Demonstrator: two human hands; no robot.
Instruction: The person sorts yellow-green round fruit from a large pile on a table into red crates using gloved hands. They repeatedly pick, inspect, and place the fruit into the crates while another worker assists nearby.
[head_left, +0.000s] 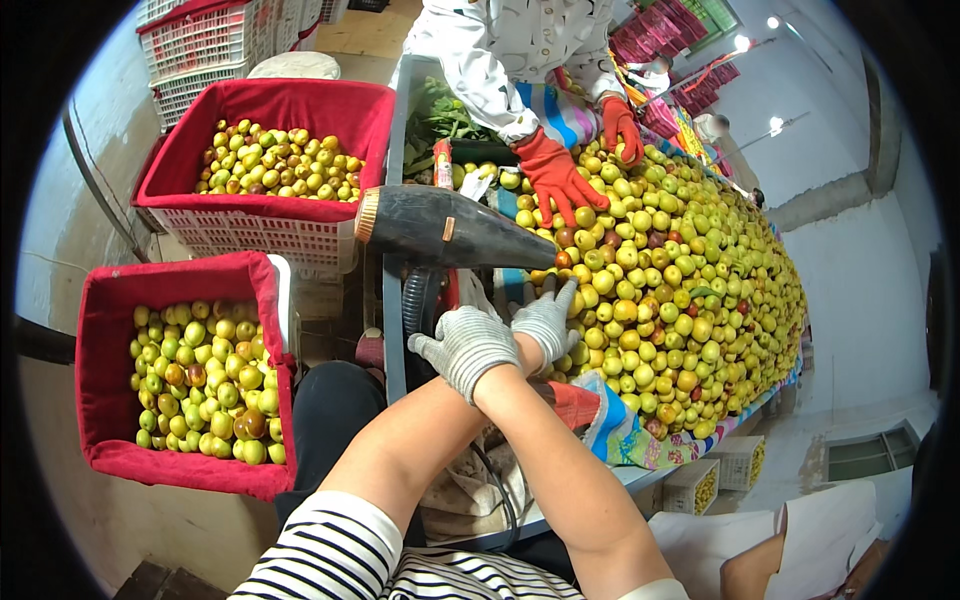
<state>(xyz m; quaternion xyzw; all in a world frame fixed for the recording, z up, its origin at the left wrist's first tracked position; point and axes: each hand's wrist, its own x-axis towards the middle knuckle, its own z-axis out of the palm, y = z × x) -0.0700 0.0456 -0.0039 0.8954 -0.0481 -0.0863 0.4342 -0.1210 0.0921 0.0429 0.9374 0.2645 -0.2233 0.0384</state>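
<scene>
A heap of yellow-green, partly reddish fruit, apparently jujubes (675, 300), covers the worktable. My forearms cross, the right over the left. My left hand (544, 322), in a grey striped knit glove, reaches to the near edge of the heap with its fingers spread. My right hand (469, 351), gloved alike, is left of it with curled fingers and the thumb out; whether anything is inside is hidden. Just beyond both hands, a black hair dryer (457, 229) points its nozzle at the fruit. Its ribbed handle stands near my right hand.
Two crates lined with red cloth (180, 480) (262, 94) hold fruit at the left. Across the table a person's red-gloved hands (559, 176) (622, 131) touch the heap. A blue-grey metal table edge (394, 322) runs beside my leg. A black cable (499, 487) lies below my forearms.
</scene>
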